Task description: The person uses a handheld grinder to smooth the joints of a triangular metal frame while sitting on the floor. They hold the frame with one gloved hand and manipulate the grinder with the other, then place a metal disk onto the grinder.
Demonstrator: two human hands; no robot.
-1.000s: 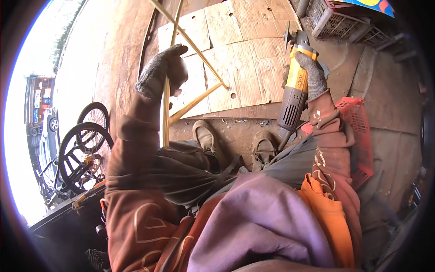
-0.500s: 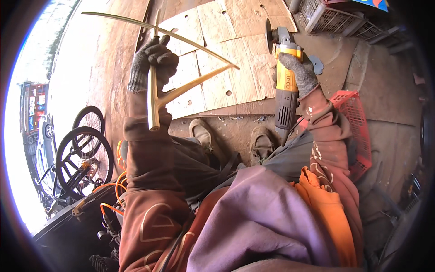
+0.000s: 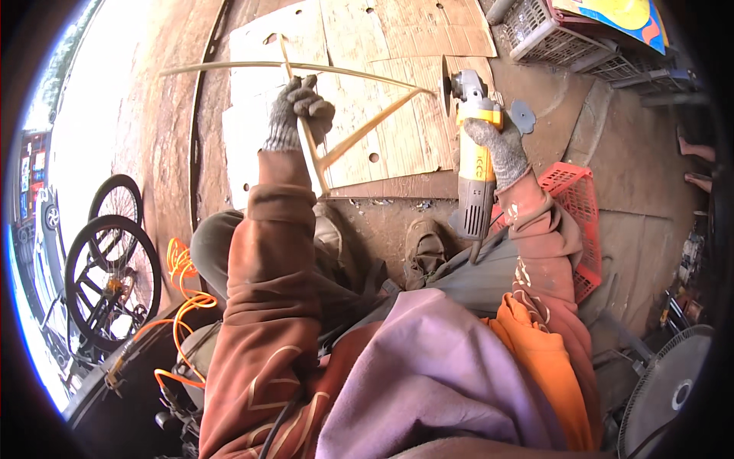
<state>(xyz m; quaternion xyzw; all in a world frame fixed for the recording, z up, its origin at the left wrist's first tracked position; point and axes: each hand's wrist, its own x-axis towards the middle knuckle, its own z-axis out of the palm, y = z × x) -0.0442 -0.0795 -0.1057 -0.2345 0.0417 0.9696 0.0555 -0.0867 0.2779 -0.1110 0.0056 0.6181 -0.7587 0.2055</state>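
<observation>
My left hand (image 3: 306,111), in a grey knit glove, is closed round the stem of a tan, forked frame (image 3: 371,128). A slanting arm branches from the stem near its lower end, and a long thin bar crosses above my fist and meets that arm at a point on the right. Whether it is wood or metal I cannot tell. A yellow and grey angle grinder (image 3: 475,164) is upright in my gloved right hand (image 3: 498,145), wrapped round its body. Its dark disc (image 3: 445,86) is edge-on, close to the frame's right tip; I cannot tell whether they touch.
Flattened cardboard (image 3: 405,145) covers the floor ahead. A loose grey disc (image 3: 523,117) lies right of the grinder. A red plastic basket (image 3: 585,229) stands by my right leg, grey crates (image 3: 566,46) at far right. Orange hose (image 3: 187,306) and bicycle wheels (image 3: 115,283) are at left.
My left hand has moved right and slightly down with the frame, whose long bar now lies flatter. The frame's tip and the grinder's disc are nearer each other. The view has shifted.
</observation>
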